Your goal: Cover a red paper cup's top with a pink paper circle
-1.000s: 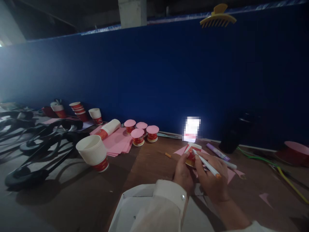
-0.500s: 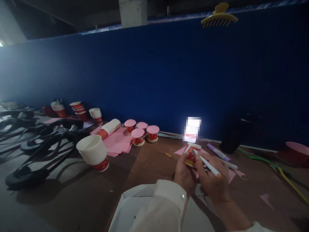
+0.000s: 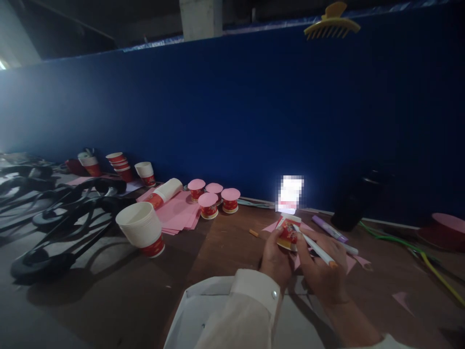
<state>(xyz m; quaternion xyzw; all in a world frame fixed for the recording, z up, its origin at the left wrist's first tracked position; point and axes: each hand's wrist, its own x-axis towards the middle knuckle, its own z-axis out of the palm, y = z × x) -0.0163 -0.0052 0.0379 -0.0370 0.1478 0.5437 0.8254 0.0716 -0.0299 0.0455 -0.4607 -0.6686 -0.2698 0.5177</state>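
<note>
A red patterned paper cup piece (image 3: pixel 287 234) with a pale rim is in my left hand (image 3: pixel 276 261), whose fingers are closed on its left side. My right hand (image 3: pixel 327 264) grips a white marker with an orange end (image 3: pixel 317 249), its tip beside the cup piece. Pink paper scraps (image 3: pixel 352 262) lie under and around both hands. A purple marker (image 3: pixel 329 229) rests just behind my right hand. An orange cap (image 3: pixel 253 233) lies on the brown table left of my left hand.
Several red cup pieces with pink round tops (image 3: pixel 230 195) stand left of centre. Pink sheets (image 3: pixel 179 213), a large white cup stack (image 3: pixel 140 228) and black headsets (image 3: pixel 54 261) are further left. A lit phone (image 3: pixel 290 194) leans behind my hands; green and yellow cables (image 3: pixel 434 276) lie right.
My right hand and the marker have shifted slightly right and down, showing more of the cup piece's red face. My left hand still holds the piece.
</note>
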